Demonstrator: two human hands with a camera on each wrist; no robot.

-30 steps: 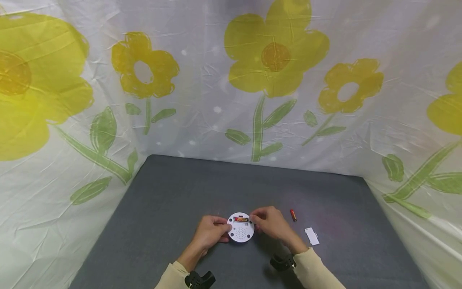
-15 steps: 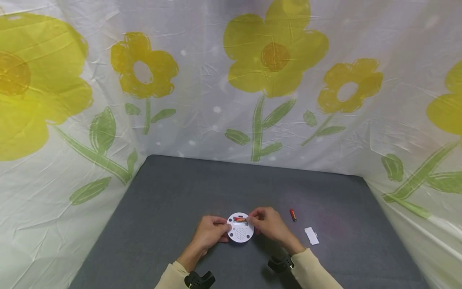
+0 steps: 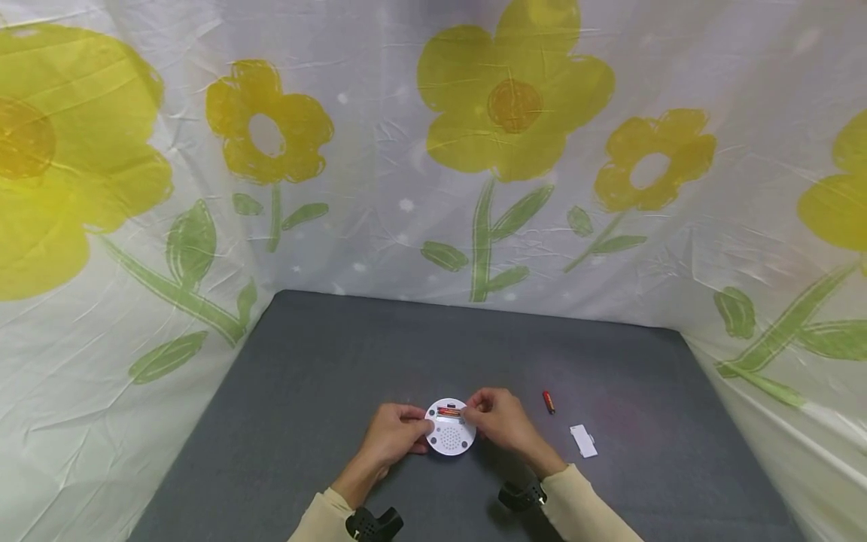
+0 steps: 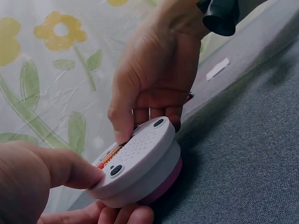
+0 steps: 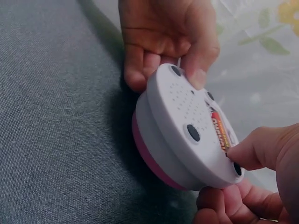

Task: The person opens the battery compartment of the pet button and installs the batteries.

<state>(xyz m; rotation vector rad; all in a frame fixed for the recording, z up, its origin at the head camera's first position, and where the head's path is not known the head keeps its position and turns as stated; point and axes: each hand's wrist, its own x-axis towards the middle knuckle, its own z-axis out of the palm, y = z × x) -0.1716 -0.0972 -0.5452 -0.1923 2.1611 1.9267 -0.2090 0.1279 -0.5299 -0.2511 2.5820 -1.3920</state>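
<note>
While both hands meet at the near middle of the grey surface (image 3: 325,361), a round white device (image 3: 450,435) with a pink underside is held tilted between them, its back turned up. The left hand (image 3: 394,438) grips the device's left edge, thumb on the white back and fingers curled beneath the rim, its grip clamped on the device. The right hand (image 3: 500,418) holds the opposite edge, its thumb tip pressing on a red battery (image 3: 448,412) that lies in the open slot along the far side of the back; fingers curl under that rim, so this grip too is closed on the device. Rows of small holes and dark round pads mark the white back in the wrist views (image 5: 187,105). A second battery (image 3: 549,402) lies on the surface just right of the right hand, apart from it. A small white cover (image 3: 584,441) lies farther right and nearer the person, well clear of the device. Sheeting printed with yellow flowers (image 3: 515,98) walls in the surface behind and on both sides.
</note>
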